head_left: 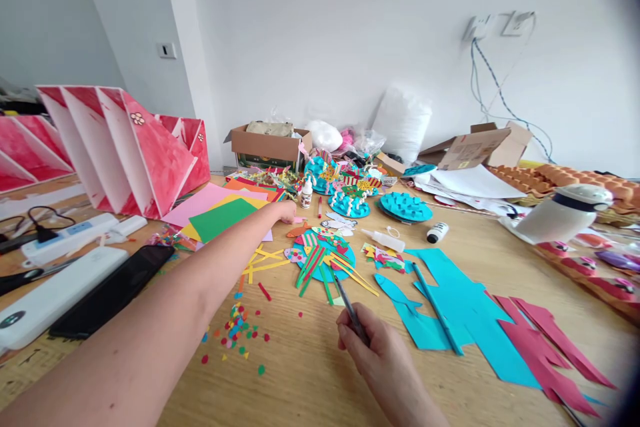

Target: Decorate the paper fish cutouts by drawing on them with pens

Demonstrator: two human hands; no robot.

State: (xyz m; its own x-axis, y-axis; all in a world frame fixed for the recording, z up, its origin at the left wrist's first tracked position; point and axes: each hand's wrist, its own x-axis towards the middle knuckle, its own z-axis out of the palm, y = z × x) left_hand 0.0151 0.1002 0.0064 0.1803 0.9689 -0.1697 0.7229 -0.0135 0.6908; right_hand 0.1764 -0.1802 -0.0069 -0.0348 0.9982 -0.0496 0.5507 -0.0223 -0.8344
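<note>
My left hand [287, 212] stretches far across the table with its fingers bunched. A small pink paper piece [299, 219] lies at its fingertips; whether it is gripped is unclear. A white glue bottle [307, 193] stands just beyond. Closed in my right hand [373, 343] is a slim dark pen [351, 307], its tip pointing away towards a blue paper disc [350, 252]. Green strips [313, 263], yellow strips and decorated paper fish lie on and around that disc. Left of the pen, many coloured paper dots [237, 327] are scattered.
Stacked coloured paper [225, 217] lies left, near pink-and-white dividers [145, 147]. A black phone [113, 290] and power strip [70, 239] are at the left. Cut blue paper [465, 313], a glue bottle [385, 240] and a white flask [565, 213] occupy the right.
</note>
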